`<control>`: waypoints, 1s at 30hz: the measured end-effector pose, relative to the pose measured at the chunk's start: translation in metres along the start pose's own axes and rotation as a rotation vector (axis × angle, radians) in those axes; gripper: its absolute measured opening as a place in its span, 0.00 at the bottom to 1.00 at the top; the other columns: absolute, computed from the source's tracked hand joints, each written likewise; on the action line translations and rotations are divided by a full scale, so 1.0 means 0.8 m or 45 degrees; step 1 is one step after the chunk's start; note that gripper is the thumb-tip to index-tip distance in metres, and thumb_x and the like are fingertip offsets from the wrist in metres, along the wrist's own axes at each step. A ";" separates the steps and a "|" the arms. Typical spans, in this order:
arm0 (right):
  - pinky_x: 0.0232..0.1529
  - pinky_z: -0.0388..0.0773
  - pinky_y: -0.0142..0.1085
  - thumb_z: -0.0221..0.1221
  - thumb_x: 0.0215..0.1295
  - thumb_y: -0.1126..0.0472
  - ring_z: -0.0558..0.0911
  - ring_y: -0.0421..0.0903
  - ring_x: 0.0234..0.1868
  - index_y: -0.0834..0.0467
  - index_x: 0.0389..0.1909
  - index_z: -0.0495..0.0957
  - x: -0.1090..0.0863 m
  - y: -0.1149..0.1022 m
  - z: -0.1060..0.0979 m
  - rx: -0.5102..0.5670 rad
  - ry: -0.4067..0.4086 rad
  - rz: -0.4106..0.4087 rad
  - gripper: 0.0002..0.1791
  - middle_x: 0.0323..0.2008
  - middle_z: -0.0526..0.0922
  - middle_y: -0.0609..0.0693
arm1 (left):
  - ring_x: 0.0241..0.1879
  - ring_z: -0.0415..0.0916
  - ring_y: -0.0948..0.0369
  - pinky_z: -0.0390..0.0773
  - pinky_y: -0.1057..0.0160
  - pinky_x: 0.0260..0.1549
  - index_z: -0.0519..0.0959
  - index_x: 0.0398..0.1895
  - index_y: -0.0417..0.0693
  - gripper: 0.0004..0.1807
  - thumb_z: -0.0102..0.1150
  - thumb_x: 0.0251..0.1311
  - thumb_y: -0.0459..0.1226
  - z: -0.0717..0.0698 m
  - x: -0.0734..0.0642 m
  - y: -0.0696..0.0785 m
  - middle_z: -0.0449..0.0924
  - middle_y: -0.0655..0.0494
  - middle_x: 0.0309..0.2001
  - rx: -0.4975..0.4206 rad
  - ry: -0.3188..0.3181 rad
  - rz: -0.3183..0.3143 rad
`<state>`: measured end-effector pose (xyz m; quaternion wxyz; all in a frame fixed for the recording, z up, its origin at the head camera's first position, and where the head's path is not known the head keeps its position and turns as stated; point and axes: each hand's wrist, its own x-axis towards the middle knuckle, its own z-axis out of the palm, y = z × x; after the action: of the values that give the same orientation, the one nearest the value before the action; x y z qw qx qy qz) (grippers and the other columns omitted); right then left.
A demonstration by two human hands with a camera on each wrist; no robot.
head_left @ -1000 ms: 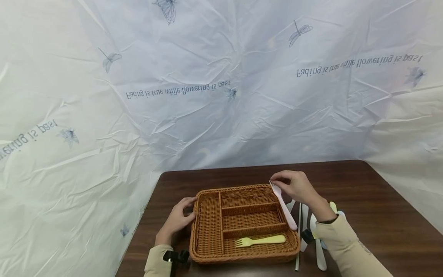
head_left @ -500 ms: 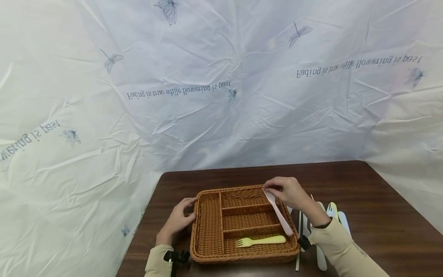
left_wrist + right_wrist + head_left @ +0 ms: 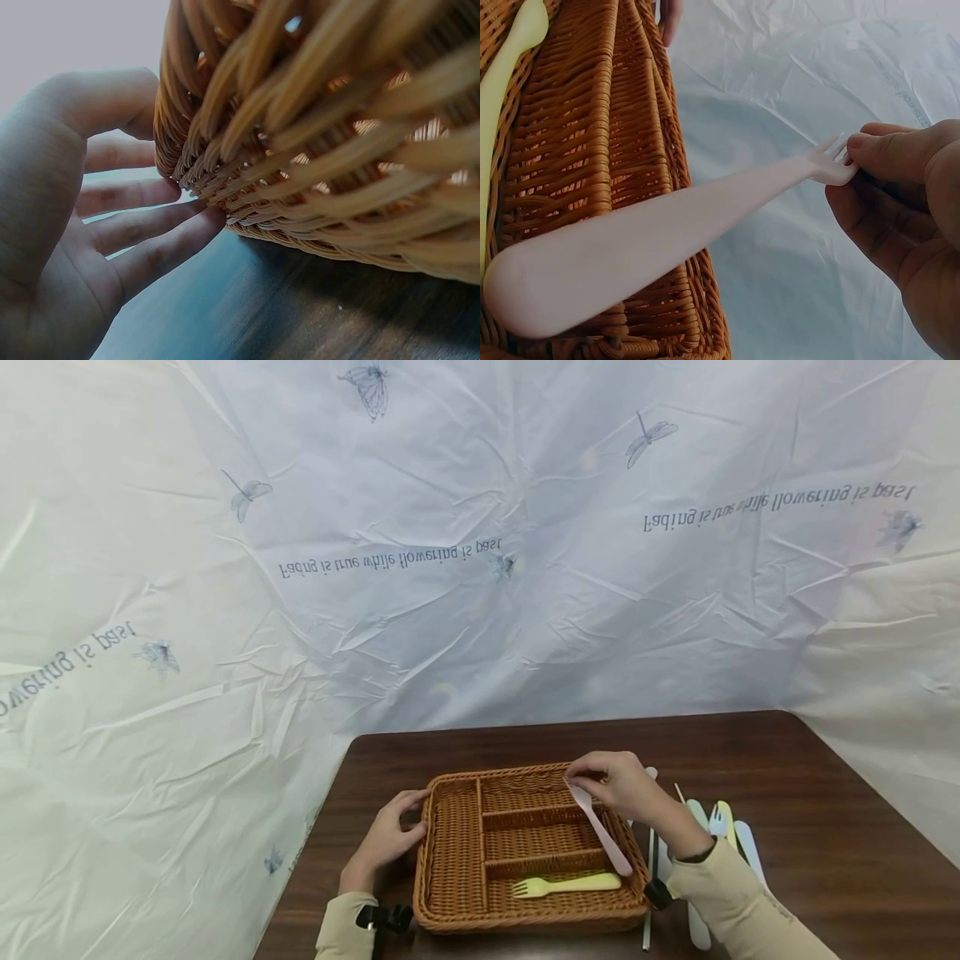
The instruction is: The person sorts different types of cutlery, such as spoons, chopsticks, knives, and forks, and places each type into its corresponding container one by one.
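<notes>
Your right sleeve (image 3: 731,897) partly hid the loose cutlery (image 3: 699,928); your left wrist view cropped the basket (image 3: 217,142) and blurred its nearest strands (image 3: 322,60).

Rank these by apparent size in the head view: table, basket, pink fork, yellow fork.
1. Table
2. Basket
3. Pink fork and yellow fork: too alike to rank; the pink one may be nearer the camera.

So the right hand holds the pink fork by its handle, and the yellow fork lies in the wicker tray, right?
No, the right hand holds the pink fork by its tined end, as the right wrist view shows; the rest is right.
</notes>
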<state>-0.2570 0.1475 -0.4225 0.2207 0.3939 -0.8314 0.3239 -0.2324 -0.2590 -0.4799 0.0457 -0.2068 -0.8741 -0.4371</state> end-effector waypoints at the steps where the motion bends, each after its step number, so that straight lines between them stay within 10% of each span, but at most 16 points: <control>1: 0.29 0.79 0.27 0.67 0.56 0.68 0.83 0.35 0.33 0.54 0.40 0.85 0.000 0.000 0.000 0.000 -0.001 -0.009 0.11 0.37 0.86 0.45 | 0.56 0.72 0.43 0.82 0.54 0.46 0.68 0.67 0.34 0.28 0.56 0.61 0.27 0.000 0.000 0.000 0.70 0.37 0.61 -0.001 0.001 -0.002; 30: 0.35 0.80 0.27 0.65 0.58 0.71 0.84 0.41 0.38 0.51 0.42 0.84 -0.007 -0.005 0.011 0.093 -0.123 -0.166 0.14 0.39 0.86 0.45 | 0.57 0.72 0.41 0.79 0.44 0.48 0.68 0.67 0.33 0.29 0.56 0.60 0.26 0.000 -0.001 0.003 0.70 0.35 0.61 -0.025 0.005 -0.022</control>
<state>-0.2515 0.1421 -0.4301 0.1865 0.4701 -0.8014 0.3194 -0.2307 -0.2579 -0.4783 0.0416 -0.1988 -0.8715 -0.4464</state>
